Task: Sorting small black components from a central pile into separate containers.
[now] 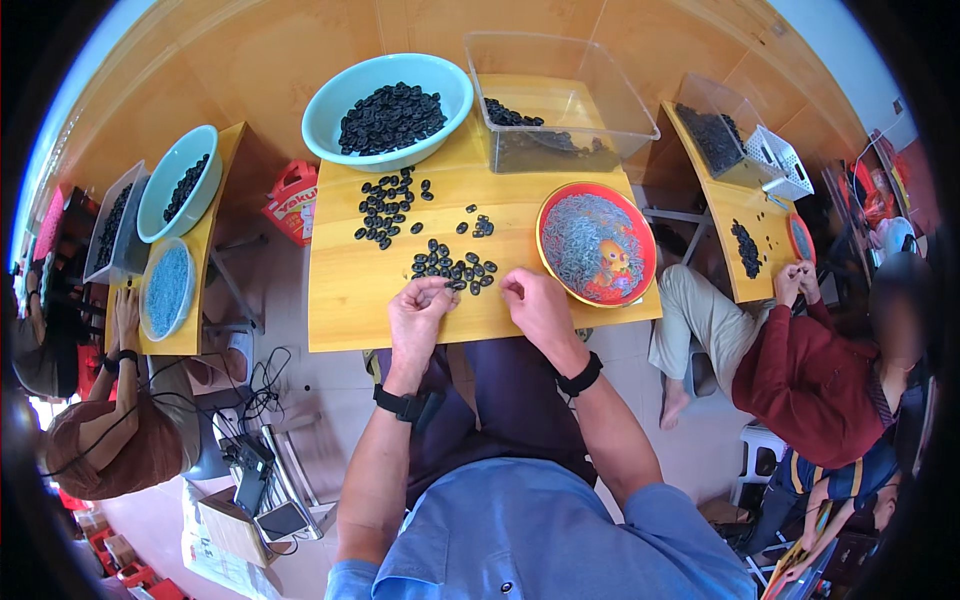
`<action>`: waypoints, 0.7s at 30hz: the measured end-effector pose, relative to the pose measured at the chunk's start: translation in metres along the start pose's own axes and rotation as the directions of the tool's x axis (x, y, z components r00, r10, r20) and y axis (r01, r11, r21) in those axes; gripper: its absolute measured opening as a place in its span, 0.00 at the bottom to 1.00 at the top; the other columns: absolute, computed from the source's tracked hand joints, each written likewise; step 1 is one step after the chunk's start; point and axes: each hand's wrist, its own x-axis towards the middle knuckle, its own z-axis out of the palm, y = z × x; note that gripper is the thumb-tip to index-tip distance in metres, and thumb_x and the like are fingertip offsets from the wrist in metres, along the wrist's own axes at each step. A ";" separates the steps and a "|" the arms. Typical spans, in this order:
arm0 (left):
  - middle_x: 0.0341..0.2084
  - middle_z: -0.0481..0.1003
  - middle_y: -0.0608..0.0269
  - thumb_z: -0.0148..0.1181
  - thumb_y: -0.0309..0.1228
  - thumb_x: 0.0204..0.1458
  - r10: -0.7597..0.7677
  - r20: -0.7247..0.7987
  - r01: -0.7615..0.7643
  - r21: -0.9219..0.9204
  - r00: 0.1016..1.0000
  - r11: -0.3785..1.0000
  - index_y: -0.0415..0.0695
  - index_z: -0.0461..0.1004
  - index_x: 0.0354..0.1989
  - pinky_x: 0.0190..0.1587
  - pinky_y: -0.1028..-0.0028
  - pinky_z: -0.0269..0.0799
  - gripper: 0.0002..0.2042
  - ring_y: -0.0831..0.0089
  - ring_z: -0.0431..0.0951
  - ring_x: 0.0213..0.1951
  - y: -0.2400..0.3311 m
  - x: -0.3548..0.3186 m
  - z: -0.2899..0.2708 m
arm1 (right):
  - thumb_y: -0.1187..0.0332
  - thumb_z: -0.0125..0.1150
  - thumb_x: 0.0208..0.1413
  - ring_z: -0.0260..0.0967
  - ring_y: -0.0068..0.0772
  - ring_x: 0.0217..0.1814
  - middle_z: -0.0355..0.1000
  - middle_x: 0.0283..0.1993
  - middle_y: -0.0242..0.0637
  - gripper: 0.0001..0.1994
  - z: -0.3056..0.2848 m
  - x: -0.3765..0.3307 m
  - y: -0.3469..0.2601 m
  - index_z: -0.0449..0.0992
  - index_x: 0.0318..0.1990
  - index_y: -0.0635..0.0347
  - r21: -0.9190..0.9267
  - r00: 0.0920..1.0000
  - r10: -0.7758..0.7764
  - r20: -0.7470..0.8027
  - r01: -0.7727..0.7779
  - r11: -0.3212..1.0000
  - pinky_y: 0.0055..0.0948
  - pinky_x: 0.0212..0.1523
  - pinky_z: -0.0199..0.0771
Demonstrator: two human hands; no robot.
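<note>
My left hand (418, 312) rests on the pale wooden tabletop (345, 300), fingers curled with the tips pinched on 1 small black ring-shaped piece (455, 285) at the near edge of a loose scatter of the same black pieces (452, 264). My right hand (537, 308) lies just beside it, fingers folded narrow; I cannot tell whether it holds anything. A round red plate filled with grey pieces (596, 243) sits to my right, a light blue plastic bowl of black pieces (388, 110) stands farther back, beside a clear plastic tub (560, 100).
</note>
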 end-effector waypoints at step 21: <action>0.28 0.79 0.62 0.59 0.19 0.56 -0.010 0.008 0.009 0.031 1.000 0.999 0.35 0.75 0.43 0.37 0.82 0.72 0.07 0.79 0.78 0.31 0.001 -0.001 0.004 | 0.71 0.62 0.49 0.74 0.50 0.36 0.72 0.32 0.42 0.04 0.007 0.010 -0.026 0.75 0.31 0.60 -0.131 0.983 -0.146 0.112 0.161 0.978 0.46 0.36 0.72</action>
